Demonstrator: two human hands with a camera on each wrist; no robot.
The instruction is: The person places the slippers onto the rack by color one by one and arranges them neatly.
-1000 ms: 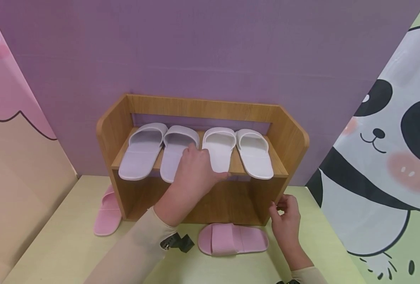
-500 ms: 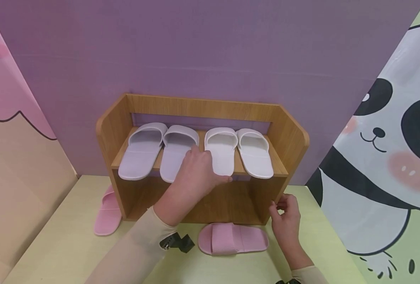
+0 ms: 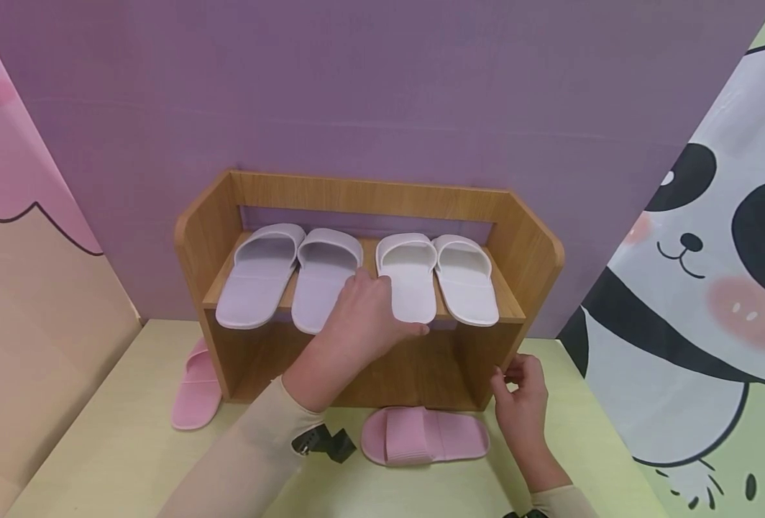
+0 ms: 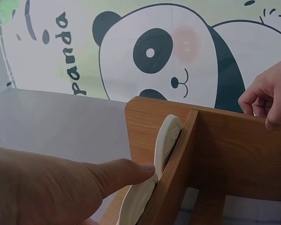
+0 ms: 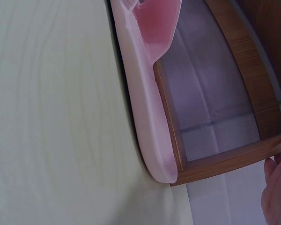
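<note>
A two-tier wooden shoe rack (image 3: 369, 199) stands against the purple wall. Two lavender slippers (image 3: 253, 291) lie on its upper shelf at the left, two white slippers at the right. My left hand (image 3: 363, 316) holds the inner white slipper (image 3: 416, 291), fingers along its left side and thumb at its toe end. In the left wrist view the thumb (image 4: 126, 173) meets the edge of that slipper, while the other fingers are mostly hidden. My right hand (image 3: 523, 396) grips the front edge of the rack's right side panel, low down. The outer white slipper (image 3: 466, 284) lies close beside the inner one.
One pink slipper (image 3: 424, 436) lies sideways on the pale yellow table (image 3: 117, 460) before the rack. Another pink slipper (image 3: 197, 392) is at the rack's left side, partly hidden. Walls with cartoon animals flank the table.
My left hand has slid the inner white slipper to the right, away from the lavender pair and up against the outer white one. My right hand has stayed at the rack's side panel.
</note>
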